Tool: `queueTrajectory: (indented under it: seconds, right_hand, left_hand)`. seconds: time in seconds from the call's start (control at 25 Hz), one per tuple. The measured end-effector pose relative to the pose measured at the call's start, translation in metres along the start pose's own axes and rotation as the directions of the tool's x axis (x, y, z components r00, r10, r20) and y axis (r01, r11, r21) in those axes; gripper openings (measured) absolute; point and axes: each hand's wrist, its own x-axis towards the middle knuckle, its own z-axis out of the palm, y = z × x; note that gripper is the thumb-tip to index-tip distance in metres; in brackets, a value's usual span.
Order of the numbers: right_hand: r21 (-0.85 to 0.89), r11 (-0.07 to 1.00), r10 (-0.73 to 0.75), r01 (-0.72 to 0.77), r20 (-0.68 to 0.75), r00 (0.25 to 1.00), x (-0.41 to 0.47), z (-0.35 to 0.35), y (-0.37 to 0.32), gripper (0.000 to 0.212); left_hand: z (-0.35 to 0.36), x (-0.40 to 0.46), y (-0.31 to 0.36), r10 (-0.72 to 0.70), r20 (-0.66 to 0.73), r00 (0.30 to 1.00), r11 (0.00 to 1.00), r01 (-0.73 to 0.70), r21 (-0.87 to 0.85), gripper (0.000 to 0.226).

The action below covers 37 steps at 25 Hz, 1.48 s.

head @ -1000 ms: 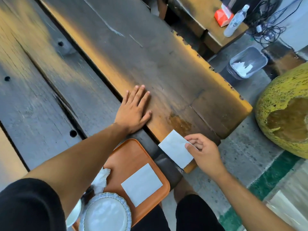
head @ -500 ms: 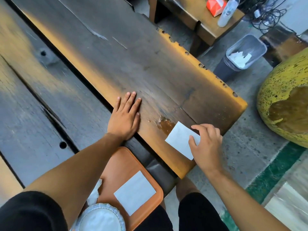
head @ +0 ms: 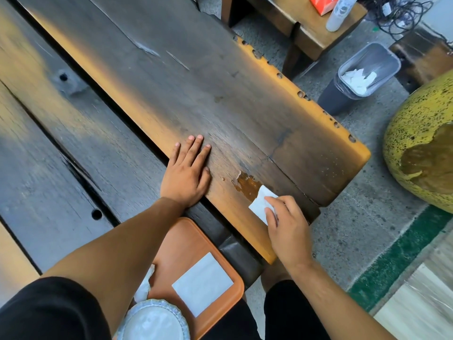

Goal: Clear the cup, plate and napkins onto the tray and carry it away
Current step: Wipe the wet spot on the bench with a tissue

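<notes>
Since a moment ago our right hand [head: 285,223] has slid its pinched napkin [head: 260,204] onto the brown spill [head: 247,185] to blot it, while our left hand [head: 187,171] lies flat, fingers straight, bracing on the desk [head: 220,94] above the tray [head: 186,244] holding plate [head: 153,320] and another napkin [head: 202,283].

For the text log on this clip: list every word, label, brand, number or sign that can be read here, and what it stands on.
No legible text in this view.
Orange carton on the far table: white markings, too blurred and cut off to read.
Clear bottle beside it: no readable label.
Napkin under the right hand, napkin on the tray, plate: blank.
</notes>
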Motion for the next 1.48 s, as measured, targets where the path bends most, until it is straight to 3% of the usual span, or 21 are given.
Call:
queueTrajectory:
  seconds: [0.2,0.28,0.36,0.48,0.56,1.08,1.24,1.36,1.48]
  right_hand:
    - [0.071,0.995,-0.079,0.069,0.140,0.987,-0.017,0.002,-0.004,0.018]
    - [0.138,0.990,-0.043,0.023,0.145,0.988,-0.024,-0.002,-0.006,0.019]
    - [0.210,0.970,0.111,-0.122,0.067,0.992,-0.020,-0.009,-0.009,0.022]
    - [0.255,0.898,0.380,-0.358,-0.044,0.924,0.004,-0.014,-0.004,0.031]
    - [0.228,0.889,0.421,-0.397,-0.070,0.904,0.020,-0.012,-0.005,0.035]
    - [0.087,0.984,0.158,-0.155,-0.020,0.987,0.078,0.024,-0.067,0.040]
    - [0.051,0.999,0.006,-0.012,0.110,0.994,0.087,0.034,-0.077,0.041]
    - [0.045,0.984,-0.176,0.170,0.243,0.954,0.092,0.033,-0.074,0.041]
    - [0.079,0.931,-0.356,0.357,0.414,0.838,0.094,0.017,-0.061,0.033]
  left_hand:
    - [0.001,0.000,0.000,-0.003,-0.004,1.000,1.000,0.003,0.004,0.063]
    - [0.001,0.000,0.000,-0.002,-0.001,1.000,1.000,0.002,0.003,0.063]
    - [0.000,0.000,0.000,-0.005,0.003,1.000,1.000,0.005,0.016,0.064]
    - [0.000,0.000,0.000,-0.008,0.003,1.000,1.000,0.008,0.019,0.064]
    - [0.001,0.000,0.001,-0.007,0.006,1.000,1.000,0.007,0.024,0.064]
    - [0.001,-0.001,-0.003,0.017,-0.021,1.000,1.000,-0.017,-0.003,0.060]
    - [0.002,-0.001,-0.003,0.022,-0.027,0.999,1.000,-0.022,-0.014,0.058]
    - [0.002,-0.002,-0.004,0.028,-0.034,0.999,0.999,-0.029,-0.027,0.057]
    - [0.001,-0.001,-0.003,0.028,-0.037,0.999,0.999,-0.029,-0.030,0.057]
